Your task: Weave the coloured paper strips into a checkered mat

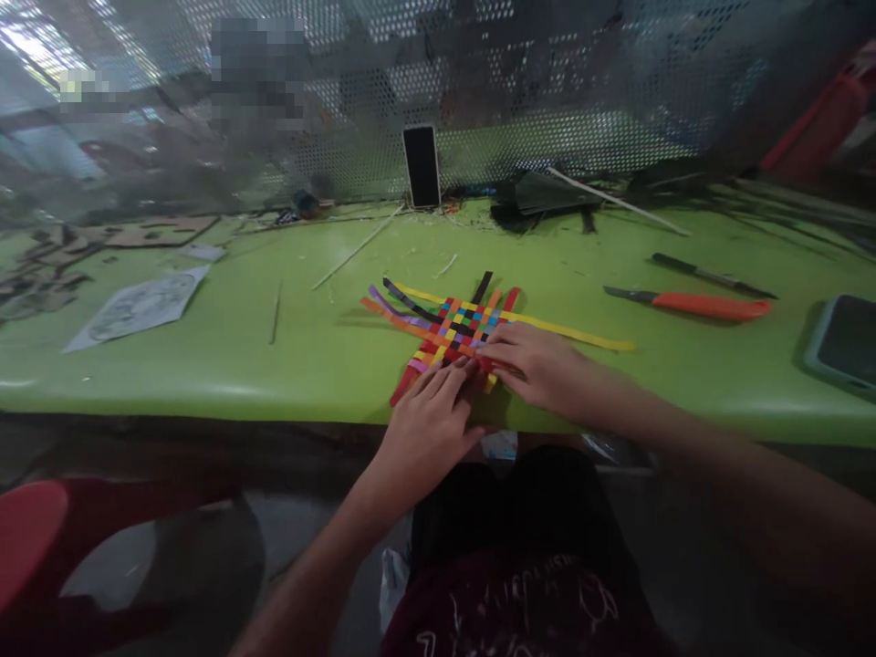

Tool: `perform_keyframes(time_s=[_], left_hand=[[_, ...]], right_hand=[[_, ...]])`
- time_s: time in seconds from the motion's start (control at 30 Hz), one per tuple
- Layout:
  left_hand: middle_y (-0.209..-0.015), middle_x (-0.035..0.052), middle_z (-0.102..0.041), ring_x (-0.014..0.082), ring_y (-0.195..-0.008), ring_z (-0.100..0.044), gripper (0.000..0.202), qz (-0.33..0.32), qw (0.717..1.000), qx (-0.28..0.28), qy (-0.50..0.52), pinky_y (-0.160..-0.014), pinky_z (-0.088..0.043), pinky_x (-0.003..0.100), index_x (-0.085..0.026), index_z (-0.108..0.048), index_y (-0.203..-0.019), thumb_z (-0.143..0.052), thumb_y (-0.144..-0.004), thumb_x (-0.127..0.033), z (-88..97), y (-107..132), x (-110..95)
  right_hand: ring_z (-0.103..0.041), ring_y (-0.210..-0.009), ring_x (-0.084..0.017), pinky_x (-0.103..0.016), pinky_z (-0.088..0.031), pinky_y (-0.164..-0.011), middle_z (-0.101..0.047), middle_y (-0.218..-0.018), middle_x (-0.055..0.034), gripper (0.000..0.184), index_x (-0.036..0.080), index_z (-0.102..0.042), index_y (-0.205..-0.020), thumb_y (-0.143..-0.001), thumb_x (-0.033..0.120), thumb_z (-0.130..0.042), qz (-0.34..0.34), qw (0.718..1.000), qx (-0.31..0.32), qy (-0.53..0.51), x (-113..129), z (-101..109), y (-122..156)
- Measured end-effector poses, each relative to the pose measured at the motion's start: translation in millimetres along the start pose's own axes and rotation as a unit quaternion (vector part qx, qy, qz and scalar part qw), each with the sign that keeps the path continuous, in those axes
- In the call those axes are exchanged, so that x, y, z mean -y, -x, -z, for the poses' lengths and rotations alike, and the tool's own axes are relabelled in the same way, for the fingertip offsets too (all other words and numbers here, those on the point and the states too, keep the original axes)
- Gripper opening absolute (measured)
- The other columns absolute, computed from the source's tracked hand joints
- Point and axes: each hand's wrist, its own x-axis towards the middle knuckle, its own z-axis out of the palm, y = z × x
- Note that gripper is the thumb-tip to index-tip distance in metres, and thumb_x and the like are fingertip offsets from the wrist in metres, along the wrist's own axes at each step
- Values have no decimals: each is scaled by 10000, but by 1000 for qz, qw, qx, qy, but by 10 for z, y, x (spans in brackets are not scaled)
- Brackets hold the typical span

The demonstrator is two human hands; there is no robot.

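A woven mat of coloured paper strips (pixel 460 327) lies on the green table (pixel 287 356), near its front edge. Loose strip ends stick out: yellow to the right, purple and black to the left, red toward me. My left hand (pixel 425 427) rests its fingers on the mat's near edge, fingers together, pressing on a red strip. My right hand (pixel 540 363) lies flat over the mat's right corner, fingertips pointing left and touching the same spot. Neither hand lifts anything off the table.
An orange-handled knife (pixel 691 303) and a dark pen-like tool (pixel 708 274) lie to the right. A phone (pixel 422 166) stands against the mesh wall at the back; another device (pixel 845 342) sits far right. Printed paper (pixel 140 306) lies left. A red chair (pixel 41 529) stands below.
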Motion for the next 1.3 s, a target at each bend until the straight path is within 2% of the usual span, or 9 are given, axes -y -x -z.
perform_keyframes(time_s=[0.13, 0.3, 0.47, 0.63, 0.77, 0.93, 1.03, 1.17, 1.3], left_hand=[[-1405, 189, -612, 321, -1327, -573, 544, 5, 1000, -24, 17, -1167, -452, 463, -58, -618, -1340, -717, -927, -398, -75, 32, -4], [-1390, 212, -593, 347, -1281, -592, 503, 75, 995, -58, 44, -1130, -487, 489, -58, -625, -1311, -683, -943, -396, -108, 13, -162], [-1356, 205, -597, 364, -1334, -526, 560, 136, 986, -69, 68, -1165, -455, 502, -22, -544, -1396, -680, -922, -288, -109, -116, -424], [-1250, 180, -634, 316, -1217, -590, 388, 142, 982, -103, 69, -1189, -432, 509, -39, -620, -1259, -598, -978, -307, -177, -160, -510], [-1254, 173, -645, 302, -1216, -593, 409, 138, 981, -121, 71, -1181, -443, 508, -43, -596, -1300, -562, -1003, -323, -224, -140, -496], [-1320, 176, -649, 304, -1232, -590, 393, 144, 980, -117, 68, -1177, -444, 502, -49, -610, -1283, -550, -1006, -321, -218, -145, -505], [-1282, 163, -682, 294, -1195, -618, 385, 148, 978, -129, 70, -1168, -446, 486, -42, -628, -1260, -555, -1002, -319, -216, -164, -511], [-1268, 161, -704, 292, -1160, -651, 374, 144, 975, -149, 80, -1144, -449, 482, -31, -648, -1227, -563, -997, -314, -241, -176, -509], [-1275, 180, -708, 299, -1162, -666, 398, 139, 972, -169, 82, -1132, -442, 491, -11, -643, -1250, -577, -992, -307, -254, -168, -505]], right_hand=[[-633, -1068, -305, -480, -521, -940, -733, -1075, -140, 210, 144, -735, -1109, -970, 201, -588, -6, 997, -2, 83, 107, -47, -43], [-665, -962, -247, -397, -553, -860, -735, -1041, -126, 238, 156, -735, -1139, -983, 184, -559, -24, 1000, -7, -13, 32, -82, 8], [-679, -977, -254, -399, -555, -868, -747, -1048, -111, 319, 207, -719, -1231, -984, 181, -520, -22, 999, 21, -24, -194, -44, -3], [-674, -867, -215, -349, -561, -787, -736, -1049, -97, 402, 213, -675, -1329, -951, 185, -543, -61, 994, -13, -84, -244, -44, -17], [-600, -680, -158, -299, -532, -664, -694, -946, -46, 474, 262, -638, -1389, -929, 176, -559, -94, 984, -39, -149, -226, -38, 13], [-656, -840, -190, -321, -554, -720, -680, -1033, -80, 391, 258, -706, -1292, -950, 167, -540, -37, 988, -47, -143, -257, -4, 35], [-669, -881, -198, -331, -569, -739, -685, -1047, -91, 351, 253, -730, -1229, -959, 152, -530, -12, 992, -46, -121, -279, 25, 44], [-685, -846, -178, -298, -573, -679, -700, -1050, -81, 298, 230, -716, -1226, -970, 188, -568, -12, 991, -37, -128, -292, 99, 73], [-707, -858, -163, -283, -573, -709, -736, -1017, -46, 185, 255, -751, -1095, -984, 223, -607, -23, 991, -48, -127, -288, 145, 84]])
